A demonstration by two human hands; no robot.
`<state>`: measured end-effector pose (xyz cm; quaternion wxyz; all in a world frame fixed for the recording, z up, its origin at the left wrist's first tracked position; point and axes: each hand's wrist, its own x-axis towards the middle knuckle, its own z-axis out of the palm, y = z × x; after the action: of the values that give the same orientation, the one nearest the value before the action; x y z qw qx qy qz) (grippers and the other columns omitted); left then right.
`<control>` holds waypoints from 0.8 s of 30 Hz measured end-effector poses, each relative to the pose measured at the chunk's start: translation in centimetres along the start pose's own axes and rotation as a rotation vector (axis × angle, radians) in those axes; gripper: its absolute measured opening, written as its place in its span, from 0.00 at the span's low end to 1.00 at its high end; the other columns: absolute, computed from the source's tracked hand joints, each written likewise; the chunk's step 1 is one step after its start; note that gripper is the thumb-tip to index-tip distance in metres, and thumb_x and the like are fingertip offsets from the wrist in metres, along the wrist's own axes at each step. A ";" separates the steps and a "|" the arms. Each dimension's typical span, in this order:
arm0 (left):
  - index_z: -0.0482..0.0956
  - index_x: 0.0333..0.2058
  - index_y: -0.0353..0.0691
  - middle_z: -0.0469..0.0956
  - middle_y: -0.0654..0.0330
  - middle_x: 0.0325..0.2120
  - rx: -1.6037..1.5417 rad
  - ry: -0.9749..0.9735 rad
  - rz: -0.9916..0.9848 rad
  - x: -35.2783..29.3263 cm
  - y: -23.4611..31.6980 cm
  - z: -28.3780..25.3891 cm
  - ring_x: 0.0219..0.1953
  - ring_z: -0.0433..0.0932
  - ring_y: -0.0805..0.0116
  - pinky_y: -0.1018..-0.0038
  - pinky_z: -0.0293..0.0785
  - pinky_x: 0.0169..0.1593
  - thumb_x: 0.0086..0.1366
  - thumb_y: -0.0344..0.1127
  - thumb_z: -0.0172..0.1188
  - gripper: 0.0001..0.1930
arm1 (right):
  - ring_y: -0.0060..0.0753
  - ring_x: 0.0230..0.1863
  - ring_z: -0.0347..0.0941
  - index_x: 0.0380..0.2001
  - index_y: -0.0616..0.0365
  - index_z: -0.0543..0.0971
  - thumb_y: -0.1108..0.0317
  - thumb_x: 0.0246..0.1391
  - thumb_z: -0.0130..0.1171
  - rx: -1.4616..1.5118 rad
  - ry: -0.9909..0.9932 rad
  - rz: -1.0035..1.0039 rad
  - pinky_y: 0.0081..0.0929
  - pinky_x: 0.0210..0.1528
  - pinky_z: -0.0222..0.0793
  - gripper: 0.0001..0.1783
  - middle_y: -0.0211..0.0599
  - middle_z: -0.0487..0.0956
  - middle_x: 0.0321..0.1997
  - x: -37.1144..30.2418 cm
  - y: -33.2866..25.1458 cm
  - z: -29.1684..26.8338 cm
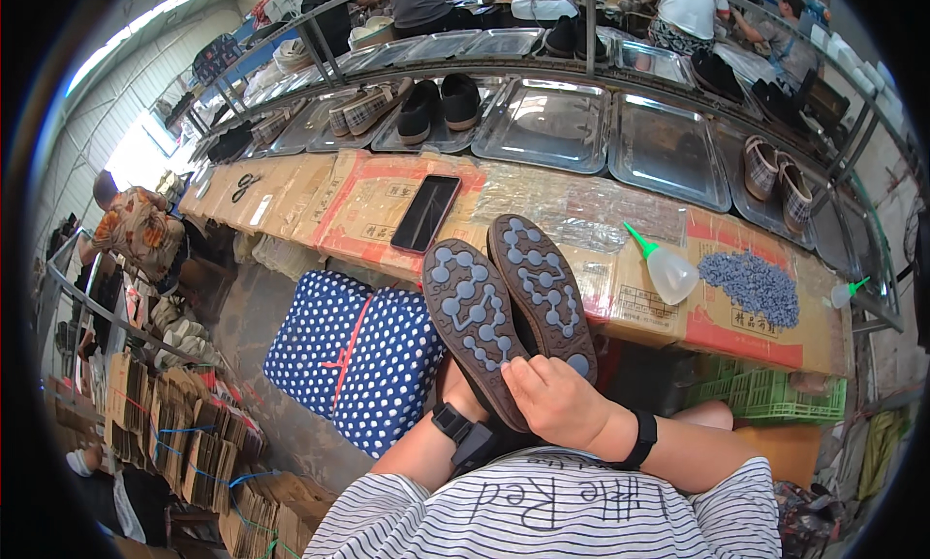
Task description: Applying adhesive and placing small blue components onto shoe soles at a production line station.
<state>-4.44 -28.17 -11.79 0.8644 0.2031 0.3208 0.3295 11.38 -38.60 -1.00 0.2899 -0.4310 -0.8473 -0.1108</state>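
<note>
A pair of dark shoes is held soles up in front of me: a left shoe (473, 312) and a right shoe (544, 293). Their brown soles carry blue-grey round patches joined by bars. My left hand (461, 392) grips the pair from beneath, most of its fingers hidden behind the left shoe. Over the heel end of that sole, my right hand (557, 396) is closed, thumb and fingertips pinched together at the sole. Whatever small thing may be in the pinch cannot be made out. Small blue-grey pieces (751, 288) lie heaped on the cardboard-covered bench (620, 196).
A squeeze bottle with green nozzle (668, 273), a phone (426, 213) and black scissors (244, 186) lie on the bench. Metal trays (545, 123), some bearing shoes, line its far side. Left of my knees sits a blue dotted bundle (354, 351); a green crate (785, 394) stands below right.
</note>
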 end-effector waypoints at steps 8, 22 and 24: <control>0.73 0.49 0.40 0.75 0.62 0.41 0.043 -0.027 -0.010 -0.5 -0.6 -1.4 0.41 0.75 0.72 0.78 0.77 0.41 0.73 0.29 0.48 0.09 | 0.40 0.36 0.71 0.45 0.68 0.80 0.77 0.46 0.57 0.298 0.002 0.113 0.30 0.38 0.72 0.20 0.39 0.74 0.42 -0.5 1.5 0.0; 0.73 0.47 0.41 0.76 0.63 0.40 0.299 -0.063 0.064 0.4 -0.9 -1.8 0.41 0.76 0.72 0.78 0.77 0.42 0.74 0.30 0.47 0.08 | 0.39 0.37 0.72 0.49 0.69 0.78 0.76 0.46 0.58 0.199 0.046 0.096 0.32 0.40 0.73 0.23 0.39 0.74 0.41 -0.5 0.9 -0.3; 0.73 0.46 0.41 0.76 0.63 0.40 0.368 -0.069 0.086 0.1 -0.8 -1.9 0.40 0.76 0.72 0.78 0.77 0.42 0.74 0.30 0.47 0.08 | 0.38 0.39 0.72 0.50 0.71 0.77 0.74 0.47 0.57 0.222 0.023 0.085 0.32 0.41 0.73 0.24 0.39 0.74 0.42 -0.7 1.1 -0.3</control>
<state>-5.30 -28.37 -13.64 0.8084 0.3823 0.3368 0.2948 12.70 -38.54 -1.19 0.3500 -0.4303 -0.8320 -0.0090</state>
